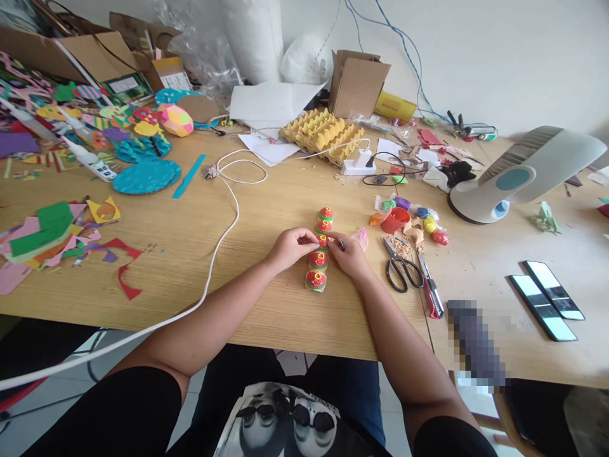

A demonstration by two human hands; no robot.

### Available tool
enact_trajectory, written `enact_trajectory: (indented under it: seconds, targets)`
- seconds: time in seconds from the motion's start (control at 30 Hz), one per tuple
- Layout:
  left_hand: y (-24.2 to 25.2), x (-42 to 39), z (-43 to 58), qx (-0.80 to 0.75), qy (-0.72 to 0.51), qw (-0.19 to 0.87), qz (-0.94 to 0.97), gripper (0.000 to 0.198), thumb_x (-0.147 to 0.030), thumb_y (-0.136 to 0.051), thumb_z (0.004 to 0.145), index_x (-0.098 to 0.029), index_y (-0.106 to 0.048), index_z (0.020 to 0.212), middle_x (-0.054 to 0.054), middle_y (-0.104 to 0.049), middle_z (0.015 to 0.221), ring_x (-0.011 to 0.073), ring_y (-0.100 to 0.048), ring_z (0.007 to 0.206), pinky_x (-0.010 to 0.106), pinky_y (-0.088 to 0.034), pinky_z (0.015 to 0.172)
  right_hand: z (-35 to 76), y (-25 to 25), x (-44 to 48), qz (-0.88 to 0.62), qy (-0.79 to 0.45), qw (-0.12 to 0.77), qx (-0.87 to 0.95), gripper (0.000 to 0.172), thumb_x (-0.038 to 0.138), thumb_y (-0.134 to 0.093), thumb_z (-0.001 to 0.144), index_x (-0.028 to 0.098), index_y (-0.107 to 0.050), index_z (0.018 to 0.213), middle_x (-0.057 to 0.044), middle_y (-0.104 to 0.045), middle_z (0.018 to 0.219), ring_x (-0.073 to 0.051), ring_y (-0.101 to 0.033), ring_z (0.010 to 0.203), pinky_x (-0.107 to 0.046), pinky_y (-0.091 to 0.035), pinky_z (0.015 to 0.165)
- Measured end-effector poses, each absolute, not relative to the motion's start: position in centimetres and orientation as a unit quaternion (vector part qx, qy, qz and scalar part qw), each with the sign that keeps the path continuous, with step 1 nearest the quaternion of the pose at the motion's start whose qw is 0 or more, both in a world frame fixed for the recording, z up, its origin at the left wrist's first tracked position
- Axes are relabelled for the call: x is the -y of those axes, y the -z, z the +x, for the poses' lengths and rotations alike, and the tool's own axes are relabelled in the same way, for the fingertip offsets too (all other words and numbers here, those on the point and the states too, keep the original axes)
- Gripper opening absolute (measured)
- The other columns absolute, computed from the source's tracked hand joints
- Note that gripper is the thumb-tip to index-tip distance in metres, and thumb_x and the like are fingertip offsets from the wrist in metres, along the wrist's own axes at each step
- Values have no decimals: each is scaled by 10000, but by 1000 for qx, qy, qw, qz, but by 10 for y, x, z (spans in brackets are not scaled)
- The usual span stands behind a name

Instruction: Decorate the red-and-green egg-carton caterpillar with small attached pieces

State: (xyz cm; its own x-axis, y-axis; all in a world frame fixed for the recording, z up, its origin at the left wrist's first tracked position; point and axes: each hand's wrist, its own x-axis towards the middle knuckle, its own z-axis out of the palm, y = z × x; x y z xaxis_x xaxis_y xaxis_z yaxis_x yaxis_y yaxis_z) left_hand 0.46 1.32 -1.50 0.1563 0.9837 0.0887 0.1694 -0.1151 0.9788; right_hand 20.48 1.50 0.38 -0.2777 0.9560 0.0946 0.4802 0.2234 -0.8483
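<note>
Both forearms reach forward from the lower edge of the view and converge toward the middle, bare from the short black sleeves down. The left hand point(289, 247) lies knuckles up, wrist low, its fingers curled inward with thumb and forefinger pinched together at the tips, pointing right. The right hand point(349, 252) mirrors it, knuckles up and fingers bent, thumb and forefinger tips drawn close and pointing left. The two hands sit near each other, fingertips almost meeting but the palms apart. Each grip is a fine fingertip pinch, the other fingers tucked loosely under. Both elbows stay wide, outside the line of the wrists.
</note>
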Motion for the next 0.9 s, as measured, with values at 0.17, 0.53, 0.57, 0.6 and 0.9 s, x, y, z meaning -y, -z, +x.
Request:
enact_trajectory:
  seconds: [0.17,0.53,0.57,0.6,0.9]
  targets:
    - [11,-13,1,-474,-433,471,605,287,-414,-823,717,-189,-658,783,4,-694,790,151,-613,739,290,-493,720,205,-3,-15,-503,-366,332,709,403,337,-545,898,169,-735,1212,-23,-682,771,-164,-555,688,-306,-470,706]
    - [11,-17,-7,-468,-421,478,612,296,-448,-797,762,-188,-681,841,12,-708,852,157,-616,791,291,-478,766,206,-3,-15,-489,-378,332,713,378,269,-511,932,198,-723,1237,-82,-769,1158,-233,-693,1067,-400,-519,977]
    - [11,-17,-6,-470,-421,476,613,299,-452,-798,760,-188,-680,833,11,-706,844,155,-611,781,289,-474,757,206,-3,-15,-489,-377,331,713,379,266,-512,931,197,-723,1238,-82,-768,1166,-233,-694,1070,-401,-519,981]
    - [10,-17,-6,-473,-420,473,613,302,-456,-799,757,-188,-679,824,9,-704,835,153,-604,769,288,-471,747,206,-3,-15,-490,-374,330,715,380,263,-513,929,197,-723,1238,-82,-767,1172,-232,-696,1067,-402,-520,981]
    - [8,-16,-4,-482,-419,457,619,310,-474,-801,746,-194,-678,793,0,-686,779,146,-566,710,285,-448,695,205,-5,-14,-487,-365,328,722,388,279,-523,926,216,-729,1249,-71,-781,1093,-234,-696,1004,-404,-538,943]
